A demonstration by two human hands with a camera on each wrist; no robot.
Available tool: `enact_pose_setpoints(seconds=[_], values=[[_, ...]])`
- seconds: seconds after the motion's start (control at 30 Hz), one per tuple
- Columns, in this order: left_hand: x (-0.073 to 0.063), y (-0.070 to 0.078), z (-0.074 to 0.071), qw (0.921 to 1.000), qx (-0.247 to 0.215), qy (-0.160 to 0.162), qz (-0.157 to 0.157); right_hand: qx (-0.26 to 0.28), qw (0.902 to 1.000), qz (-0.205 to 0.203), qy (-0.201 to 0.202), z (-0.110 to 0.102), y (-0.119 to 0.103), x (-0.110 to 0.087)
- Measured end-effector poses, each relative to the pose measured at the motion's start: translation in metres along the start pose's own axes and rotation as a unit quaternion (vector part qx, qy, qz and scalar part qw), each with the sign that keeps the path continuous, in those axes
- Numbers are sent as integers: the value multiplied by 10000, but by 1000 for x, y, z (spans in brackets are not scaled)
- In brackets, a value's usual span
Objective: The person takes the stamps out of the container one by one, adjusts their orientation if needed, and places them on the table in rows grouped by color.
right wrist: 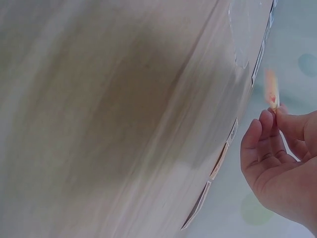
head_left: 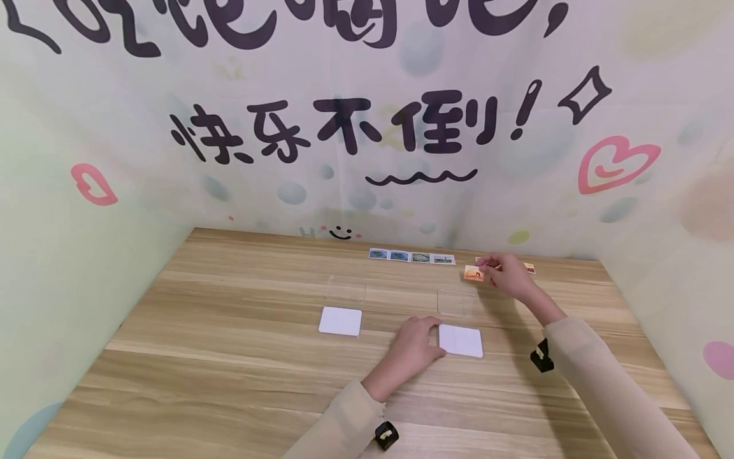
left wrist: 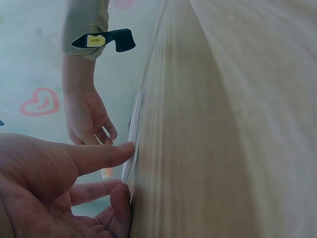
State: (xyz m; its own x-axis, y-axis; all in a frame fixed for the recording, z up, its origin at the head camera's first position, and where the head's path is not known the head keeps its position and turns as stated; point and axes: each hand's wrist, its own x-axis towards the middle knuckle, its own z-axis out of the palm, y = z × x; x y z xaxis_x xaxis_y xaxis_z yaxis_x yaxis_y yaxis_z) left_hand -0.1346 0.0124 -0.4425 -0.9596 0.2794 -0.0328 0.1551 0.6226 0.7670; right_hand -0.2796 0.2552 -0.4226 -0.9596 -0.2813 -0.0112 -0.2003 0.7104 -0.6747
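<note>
My right hand (head_left: 509, 275) pinches a small orange picture stamp (head_left: 473, 273) between thumb and fingertips, held up over the back right of the table. In the right wrist view the stamp (right wrist: 271, 91) stands up blurred from the fingertips. Lower down, my left hand (head_left: 410, 347) grips the left side of a white rounded card (head_left: 460, 341), thumb by its near corner and index finger by its far one. The left wrist view has the thumb of the left hand (left wrist: 54, 178) against the card's edge, low on the table.
Another white card (head_left: 341, 320) lies to the left. Two clear plastic pieces (head_left: 346, 288) lie behind the white cards. Several blue and green stamps (head_left: 399, 255) form a row along the back; more stamps (head_left: 530, 268) are partly hidden behind the right hand. A printed cloth wall (head_left: 344, 204) borders the table.
</note>
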Motion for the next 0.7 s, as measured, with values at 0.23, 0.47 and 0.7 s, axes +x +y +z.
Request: enact_pose_setpoints(seconds=[0.23, 0.47, 0.7], values=[[0, 0, 0, 10000, 45, 38, 61, 9, 10000, 60, -34, 0, 0, 3], [-1, 1, -2, 9999, 82, 33, 93, 18, 10000, -10, 29, -1, -2, 3], [-2, 2, -3, 10000, 25, 45, 72, 34, 10000, -6, 30, -1, -4, 4]])
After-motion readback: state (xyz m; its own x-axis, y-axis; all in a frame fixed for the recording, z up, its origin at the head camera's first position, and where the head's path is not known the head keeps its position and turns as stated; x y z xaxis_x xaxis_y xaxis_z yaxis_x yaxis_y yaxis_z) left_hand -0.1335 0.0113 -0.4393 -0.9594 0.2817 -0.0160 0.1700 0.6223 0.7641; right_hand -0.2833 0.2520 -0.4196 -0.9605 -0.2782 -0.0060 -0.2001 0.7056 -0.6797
